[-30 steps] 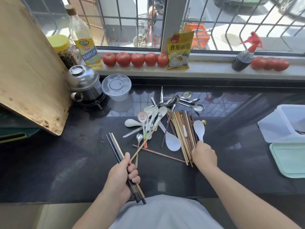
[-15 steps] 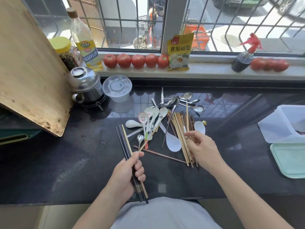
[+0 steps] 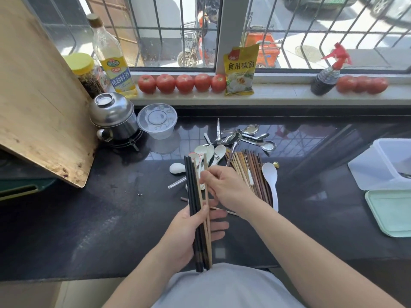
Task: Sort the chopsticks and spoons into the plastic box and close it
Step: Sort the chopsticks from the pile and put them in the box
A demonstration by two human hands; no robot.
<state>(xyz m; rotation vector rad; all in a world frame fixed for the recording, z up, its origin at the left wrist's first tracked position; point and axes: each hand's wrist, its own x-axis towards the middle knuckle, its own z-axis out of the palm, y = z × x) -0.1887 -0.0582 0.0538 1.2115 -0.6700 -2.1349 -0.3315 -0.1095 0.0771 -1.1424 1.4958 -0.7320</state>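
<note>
Left hand (image 3: 189, 232) grips a chopstick bundle (image 3: 198, 214) upright over the counter (image 3: 89, 230); right hand (image 3: 226, 187) pinches one pale chopstick (image 3: 205, 174) beside it, box (image 3: 387, 165) uncovered at right

Left hand (image 3: 189, 230) grips a bundle of chopsticks (image 3: 196, 210), black ones with a couple of pale wooden ones on its right edge, tips pointing away toward the window. Right hand (image 3: 224, 187) sits just above that grip, fingers pinching a pale chopstick (image 3: 205, 174) at the bundle's right side. Beyond and right of the grip, a loose pile of wooden chopsticks (image 3: 251, 172) lies on the dark counter (image 3: 89, 218), a white spoon (image 3: 271, 181) along its right edge. Further out, metal spoons (image 3: 251, 137) lie tangled. Far right of the grip stand the clear plastic box (image 3: 387, 165) and, nearer, its green lid (image 3: 393, 214), lying flat beside it.
</note>
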